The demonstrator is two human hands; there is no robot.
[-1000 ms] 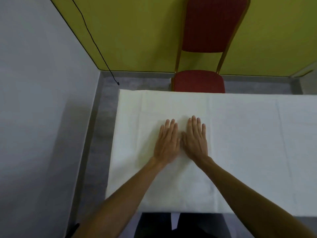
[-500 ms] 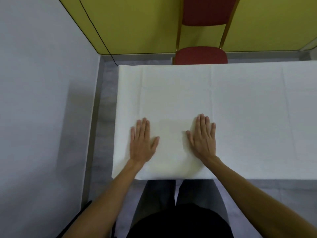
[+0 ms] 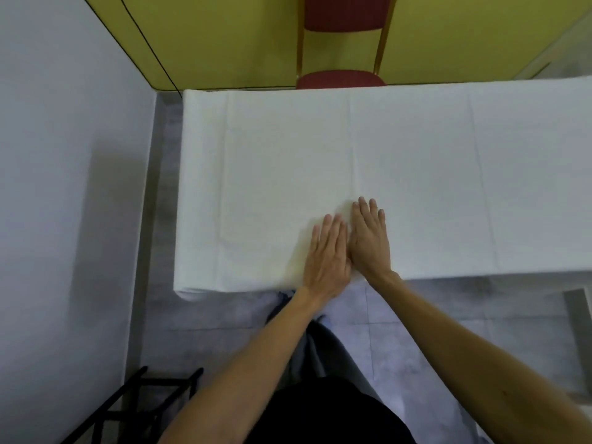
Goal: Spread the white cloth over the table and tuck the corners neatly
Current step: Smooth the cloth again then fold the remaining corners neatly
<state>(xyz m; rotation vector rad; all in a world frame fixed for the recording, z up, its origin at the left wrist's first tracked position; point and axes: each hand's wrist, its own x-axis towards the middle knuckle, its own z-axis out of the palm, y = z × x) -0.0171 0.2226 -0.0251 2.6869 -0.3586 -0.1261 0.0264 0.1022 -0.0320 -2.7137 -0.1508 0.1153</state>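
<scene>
The white cloth (image 3: 400, 161) lies flat over the whole table top, with faint fold creases running front to back. Its left end hangs over the table's left edge and its near edge drops a little at the front. My left hand (image 3: 326, 257) and my right hand (image 3: 368, 238) lie flat side by side on the cloth near the front edge, fingers straight and pointing away from me, the two hands touching.
A red chair with a gold frame (image 3: 342, 76) stands behind the table against the yellow wall. A grey wall (image 3: 64, 187) runs close along the table's left end. A black metal frame (image 3: 134, 402) stands on the floor at lower left.
Half a second ago my hands were spread apart on the cloth; now they are together again near the front edge. The view has pulled back, showing more floor.
</scene>
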